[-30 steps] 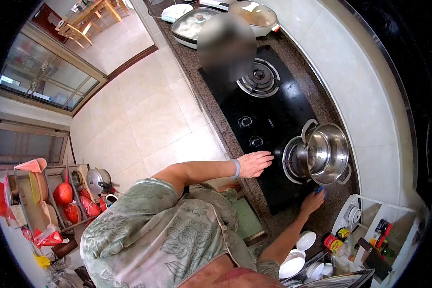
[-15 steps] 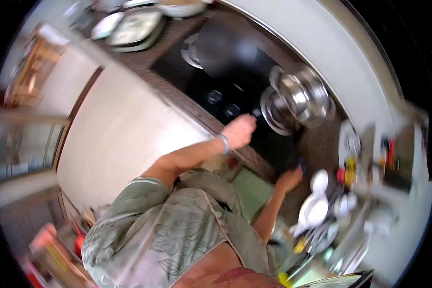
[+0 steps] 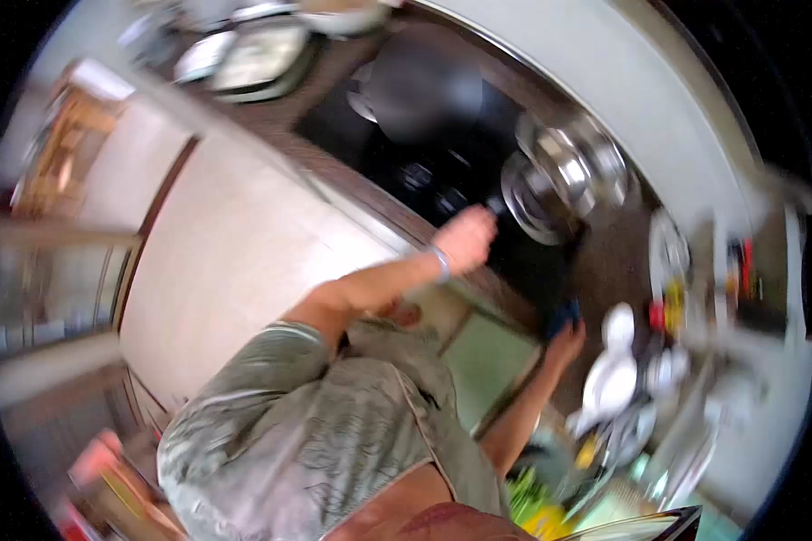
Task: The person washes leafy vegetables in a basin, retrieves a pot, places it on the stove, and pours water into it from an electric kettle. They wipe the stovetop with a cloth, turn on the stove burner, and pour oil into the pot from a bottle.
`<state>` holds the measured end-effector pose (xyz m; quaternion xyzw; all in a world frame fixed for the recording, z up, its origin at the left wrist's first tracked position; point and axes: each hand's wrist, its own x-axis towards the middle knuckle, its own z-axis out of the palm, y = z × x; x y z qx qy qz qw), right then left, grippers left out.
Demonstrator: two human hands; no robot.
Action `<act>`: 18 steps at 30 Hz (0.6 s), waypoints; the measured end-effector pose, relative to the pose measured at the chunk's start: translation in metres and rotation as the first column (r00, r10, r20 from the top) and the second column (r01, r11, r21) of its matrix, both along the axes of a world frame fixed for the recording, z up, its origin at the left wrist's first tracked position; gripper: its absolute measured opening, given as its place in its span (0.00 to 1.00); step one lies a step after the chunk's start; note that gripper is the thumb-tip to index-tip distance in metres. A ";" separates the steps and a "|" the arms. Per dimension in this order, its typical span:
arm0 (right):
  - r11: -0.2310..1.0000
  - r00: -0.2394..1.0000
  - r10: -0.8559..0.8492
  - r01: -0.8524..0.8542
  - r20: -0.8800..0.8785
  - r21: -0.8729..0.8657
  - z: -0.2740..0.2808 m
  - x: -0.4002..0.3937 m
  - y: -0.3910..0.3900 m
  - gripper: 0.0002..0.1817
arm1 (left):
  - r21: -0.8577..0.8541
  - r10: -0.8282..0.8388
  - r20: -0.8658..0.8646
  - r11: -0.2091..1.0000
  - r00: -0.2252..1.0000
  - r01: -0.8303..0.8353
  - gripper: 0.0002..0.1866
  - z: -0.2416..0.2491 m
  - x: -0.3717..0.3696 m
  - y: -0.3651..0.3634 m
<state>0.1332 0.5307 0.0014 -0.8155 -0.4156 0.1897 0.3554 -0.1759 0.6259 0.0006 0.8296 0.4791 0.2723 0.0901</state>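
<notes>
Here, the floor (image 3: 235, 261), pale and tiled, fills the left half of the view, blurred by camera motion. The counter (image 3: 604, 261), dark and speckled, runs diagonally from upper left to lower right along a light wall (image 3: 604, 81). Set into the counter lies the black hob (image 3: 442, 153); its near burner carries a steel pot (image 3: 579, 158), tilted in the view, and two knobs (image 3: 433, 185) show as faint rings near the hob's front edge. A shallow tray (image 3: 253, 59) rests at the far end of the counter. White bowls (image 3: 613, 370) stand at the near end, just beside a rack of bottles (image 3: 695, 288) too smeared to identify. The person's patterned green garment (image 3: 316, 433) occupies the lower centre. The left hand (image 3: 467, 239), a bracelet (image 3: 441, 262) at its wrist, rests at the front edge of the hob near the knobs; whether its fingers are spread or curled cannot be told through the blur. The right hand (image 3: 567, 341) sits on the counter beyond the hob's near corner, closed on a blue cloth (image 3: 561, 316), which lies against the counter between the hob and the bowls.
</notes>
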 end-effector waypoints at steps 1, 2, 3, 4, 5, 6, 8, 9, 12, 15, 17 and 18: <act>0.996 0.952 0.066 -0.043 0.299 -0.083 -0.004 0.016 -0.005 0.22 | -0.017 -0.042 0.009 0.999 0.999 0.042 0.12 -0.011 0.008 -0.001; 0.980 0.925 0.093 -0.150 0.369 0.128 -0.018 0.038 -0.024 0.23 | 0.127 -0.134 -0.268 0.977 0.954 0.173 0.10 -0.009 0.018 -0.007; 0.974 0.877 0.114 -0.191 0.468 0.120 -0.034 0.033 -0.009 0.22 | 0.049 -0.227 -0.293 0.967 0.929 0.252 0.12 0.001 -0.009 0.004; 0.987 0.889 0.119 -0.154 0.443 0.044 -0.036 0.032 -0.004 0.22 | 0.121 -0.139 -0.058 0.982 0.989 0.145 0.15 -0.027 -0.005 0.000; 0.995 0.902 0.101 -0.098 0.419 -0.028 -0.036 0.030 -0.011 0.21 | 0.185 -0.082 0.180 0.982 0.980 0.048 0.19 -0.052 0.004 -0.010; 0.992 0.907 0.121 -0.125 0.403 -0.017 -0.043 0.017 -0.009 0.21 | 0.103 -0.131 0.194 0.988 0.972 0.113 0.22 -0.051 -0.001 -0.018; 0.975 0.673 0.201 -0.067 0.712 -0.212 -0.051 0.000 -0.011 0.20 | 0.066 -0.222 0.197 0.975 0.955 0.213 0.27 -0.037 -0.017 -0.039; 0.975 0.673 0.204 -0.078 0.710 -0.207 -0.052 -0.005 -0.010 0.20 | 0.071 -0.213 0.192 0.977 0.958 0.203 0.27 -0.034 -0.029 -0.050; 0.966 0.789 0.255 -0.187 0.560 -0.176 -0.043 -0.027 0.006 0.17 | -0.153 -0.156 0.234 0.969 0.960 0.194 0.27 -0.026 -0.076 -0.083; 0.974 0.913 0.219 -0.224 0.343 -0.025 -0.004 -0.043 0.017 0.20 | -0.320 0.024 0.194 0.947 0.981 0.040 0.26 -0.039 -0.118 -0.115; 0.940 0.929 0.268 -0.310 0.256 0.140 0.022 -0.065 0.024 0.18 | -0.399 0.213 0.120 0.905 0.970 -0.149 0.23 -0.035 -0.137 -0.148; 0.941 0.893 0.318 -0.338 0.317 0.007 0.038 -0.079 0.026 0.19 | -0.299 0.246 0.155 0.935 0.957 -0.192 0.21 -0.046 -0.148 -0.160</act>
